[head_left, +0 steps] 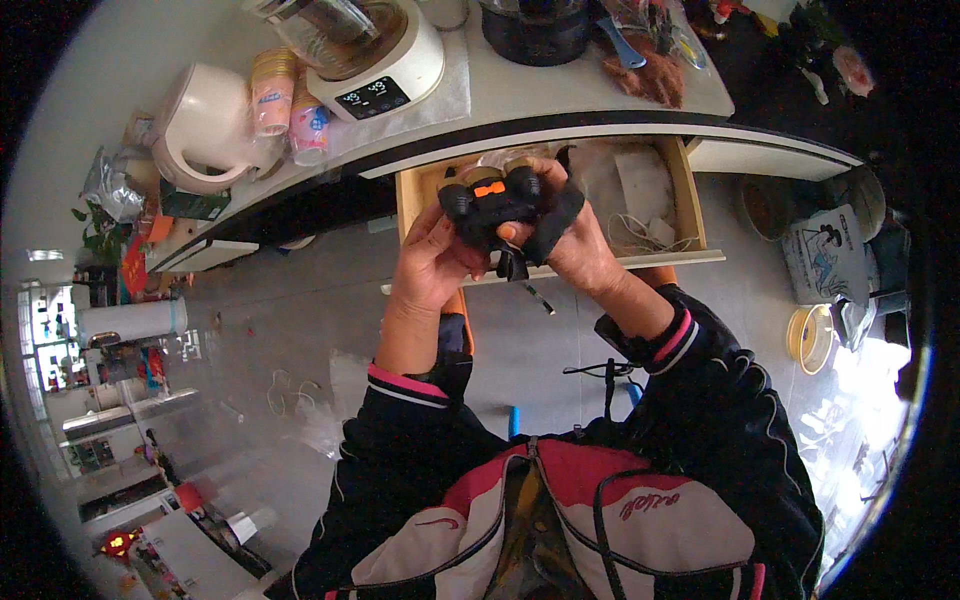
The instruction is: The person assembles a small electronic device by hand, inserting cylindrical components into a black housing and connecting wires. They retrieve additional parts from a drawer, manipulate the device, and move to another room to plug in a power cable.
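Both of my hands are raised over the open drawer [692, 205], around a small black binocular-shaped device [492, 207]. It has two rounded barrels, tan ends, an orange mark in the middle and a dark strap. My left hand [432, 255] grips its left side from below, fingers curled. On the other side my right hand [582, 250] is closed around it, with a black band [556, 225] across the fingers and the thumb near the middle. A thin dark strap end [538, 297] dangles below. Exactly what the device is cannot be made out.
Inside the drawer lie a white adapter [660, 233] with a cable and clear plastic. On the counter above stand an electric kettle [375, 60], paper cups [272, 95] and a pale pink pot [205, 130]. A printed bag [825, 255] is at right.
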Action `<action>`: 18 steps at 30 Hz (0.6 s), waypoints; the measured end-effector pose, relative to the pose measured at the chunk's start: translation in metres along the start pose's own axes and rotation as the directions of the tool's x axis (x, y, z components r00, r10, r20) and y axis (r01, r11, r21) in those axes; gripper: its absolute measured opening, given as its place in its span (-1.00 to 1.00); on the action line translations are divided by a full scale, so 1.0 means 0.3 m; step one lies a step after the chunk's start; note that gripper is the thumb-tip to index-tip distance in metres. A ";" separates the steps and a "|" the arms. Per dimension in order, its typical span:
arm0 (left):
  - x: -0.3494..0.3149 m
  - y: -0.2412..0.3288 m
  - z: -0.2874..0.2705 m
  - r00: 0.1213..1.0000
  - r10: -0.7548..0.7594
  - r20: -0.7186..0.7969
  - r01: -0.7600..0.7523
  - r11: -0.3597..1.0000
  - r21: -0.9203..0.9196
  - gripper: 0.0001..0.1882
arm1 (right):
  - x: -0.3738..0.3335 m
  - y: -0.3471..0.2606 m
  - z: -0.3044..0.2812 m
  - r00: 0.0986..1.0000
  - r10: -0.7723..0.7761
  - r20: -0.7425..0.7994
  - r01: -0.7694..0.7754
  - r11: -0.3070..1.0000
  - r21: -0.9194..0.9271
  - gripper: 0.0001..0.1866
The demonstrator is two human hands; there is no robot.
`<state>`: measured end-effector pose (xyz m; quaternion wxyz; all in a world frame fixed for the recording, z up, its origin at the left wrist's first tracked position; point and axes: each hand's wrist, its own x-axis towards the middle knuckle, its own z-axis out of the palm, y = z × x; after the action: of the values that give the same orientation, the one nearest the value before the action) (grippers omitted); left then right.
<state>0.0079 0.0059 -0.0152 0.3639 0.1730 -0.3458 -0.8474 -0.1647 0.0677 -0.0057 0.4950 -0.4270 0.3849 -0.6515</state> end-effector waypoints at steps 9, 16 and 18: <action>-0.009 0.033 0.010 0.995 -0.008 0.096 -0.004 0.992 0.127 -0.39 | -0.012 -0.021 -0.008 0.997 -0.065 0.034 0.068 0.992 -0.106 -0.35; -0.001 0.039 0.016 0.997 0.041 0.060 -0.050 0.988 0.149 -0.43 | 0.010 0.006 -0.017 0.998 -0.034 0.045 0.036 0.999 -0.041 -0.27; 0.001 0.034 0.028 0.998 0.066 0.008 -0.067 0.993 0.099 -0.47 | 0.011 -0.004 -0.007 0.997 -0.031 0.069 0.038 0.994 -0.098 -0.26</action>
<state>0.0082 0.0046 -0.0020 0.3820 0.1771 -0.3937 -0.8171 -0.1676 0.0648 -0.0046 0.4744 -0.4794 0.3925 -0.6253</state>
